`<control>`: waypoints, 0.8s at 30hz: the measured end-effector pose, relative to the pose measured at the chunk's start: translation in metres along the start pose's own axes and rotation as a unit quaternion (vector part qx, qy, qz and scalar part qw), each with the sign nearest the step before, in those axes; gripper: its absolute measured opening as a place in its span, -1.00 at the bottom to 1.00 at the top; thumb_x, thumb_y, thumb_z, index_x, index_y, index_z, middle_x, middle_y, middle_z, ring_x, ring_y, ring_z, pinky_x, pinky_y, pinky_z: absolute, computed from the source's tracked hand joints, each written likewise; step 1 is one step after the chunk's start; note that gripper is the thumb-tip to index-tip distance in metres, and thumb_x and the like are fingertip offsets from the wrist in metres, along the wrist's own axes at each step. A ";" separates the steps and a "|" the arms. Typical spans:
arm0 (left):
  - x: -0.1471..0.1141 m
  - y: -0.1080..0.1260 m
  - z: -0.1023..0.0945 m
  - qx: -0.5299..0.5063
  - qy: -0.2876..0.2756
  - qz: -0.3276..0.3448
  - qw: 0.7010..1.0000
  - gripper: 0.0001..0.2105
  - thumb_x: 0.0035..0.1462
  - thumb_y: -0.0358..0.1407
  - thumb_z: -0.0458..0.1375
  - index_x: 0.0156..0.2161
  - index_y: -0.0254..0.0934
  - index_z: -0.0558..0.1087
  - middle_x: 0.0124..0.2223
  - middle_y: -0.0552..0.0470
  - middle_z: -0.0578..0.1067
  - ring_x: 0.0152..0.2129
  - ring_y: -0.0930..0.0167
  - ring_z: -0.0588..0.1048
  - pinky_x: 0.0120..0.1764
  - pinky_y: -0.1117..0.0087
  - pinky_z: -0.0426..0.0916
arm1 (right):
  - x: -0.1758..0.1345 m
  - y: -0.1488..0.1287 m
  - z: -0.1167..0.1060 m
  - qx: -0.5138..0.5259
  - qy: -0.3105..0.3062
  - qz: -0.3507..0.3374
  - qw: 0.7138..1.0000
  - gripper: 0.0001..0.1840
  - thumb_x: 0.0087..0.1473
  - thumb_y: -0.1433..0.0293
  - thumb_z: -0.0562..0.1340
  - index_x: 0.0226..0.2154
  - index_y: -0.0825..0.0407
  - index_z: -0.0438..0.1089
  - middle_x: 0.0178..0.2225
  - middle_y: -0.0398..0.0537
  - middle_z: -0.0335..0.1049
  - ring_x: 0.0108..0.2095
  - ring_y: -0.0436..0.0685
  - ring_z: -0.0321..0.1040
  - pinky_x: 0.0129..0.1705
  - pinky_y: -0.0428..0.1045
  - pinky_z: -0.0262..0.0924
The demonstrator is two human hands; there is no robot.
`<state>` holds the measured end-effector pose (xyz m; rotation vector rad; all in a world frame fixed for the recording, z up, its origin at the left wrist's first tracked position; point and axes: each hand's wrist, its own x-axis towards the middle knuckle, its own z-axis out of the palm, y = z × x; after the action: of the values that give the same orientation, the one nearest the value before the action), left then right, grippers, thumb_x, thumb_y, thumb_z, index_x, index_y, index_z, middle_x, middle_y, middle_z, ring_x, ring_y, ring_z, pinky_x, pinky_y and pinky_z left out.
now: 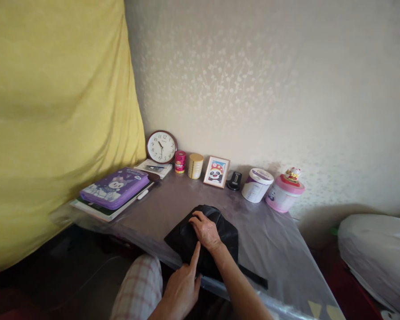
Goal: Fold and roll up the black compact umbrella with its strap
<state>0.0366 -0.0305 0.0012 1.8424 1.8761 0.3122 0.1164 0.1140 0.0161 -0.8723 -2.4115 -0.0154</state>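
A piece of black fabric, perhaps a folded bag, lies bunched at the near edge of the table. A dark strap trails from it to the right. On its top, my right hand is closed, its fingers curled onto the cloth. My left hand is at the cloth's near side. Its index finger stretches up along the fabric towards my right wrist, and its thumb lies at the near edge. The left hand's other fingers are mostly hidden, and it appears to grip the cloth.
The table has a clear plastic cover. At left, a purple case rests on books. Along the wall stand a clock, pink tin, yellow-lidded can, panda picture, black object, white tub and pink-lidded jar.
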 end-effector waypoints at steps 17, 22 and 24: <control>-0.002 0.010 -0.002 0.031 -0.016 -0.041 0.999 -0.40 0.22 -0.36 -0.15 0.27 -0.32 -0.35 -0.17 -0.17 0.47 -0.29 0.27 0.49 -0.28 0.34 0.31 | -0.031 0.020 -0.020 0.064 0.004 -0.032 0.997 -0.76 0.17 0.37 0.06 -0.16 0.02 0.38 -0.08 0.01 0.37 0.03 0.14 0.21 0.11 0.18 0.03; 0.000 0.011 -0.002 0.034 -0.033 -0.057 0.997 -0.40 0.22 -0.35 -0.14 0.26 -0.27 -0.36 -0.16 -0.19 0.47 -0.27 0.26 0.49 -0.26 0.34 0.31 | -0.004 0.060 -0.008 -0.029 0.020 0.062 0.997 -0.72 0.17 0.39 0.04 -0.13 0.05 0.38 -0.03 0.06 0.34 0.04 0.17 0.21 0.09 0.21 0.03; 0.001 0.010 0.000 0.033 -0.027 -0.052 0.998 -0.40 0.22 -0.33 -0.14 0.26 -0.26 -0.37 -0.16 -0.17 0.47 -0.27 0.27 0.49 -0.26 0.35 0.30 | 0.001 0.065 -0.010 -0.064 0.050 0.112 0.990 -0.70 0.18 0.39 0.03 -0.11 0.08 0.37 -0.02 0.11 0.32 0.03 0.20 0.22 0.06 0.22 0.05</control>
<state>0.0455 -0.0291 0.0057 1.7698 1.9590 0.1654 0.1587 0.1639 0.0135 -1.1686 -2.2262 -0.1258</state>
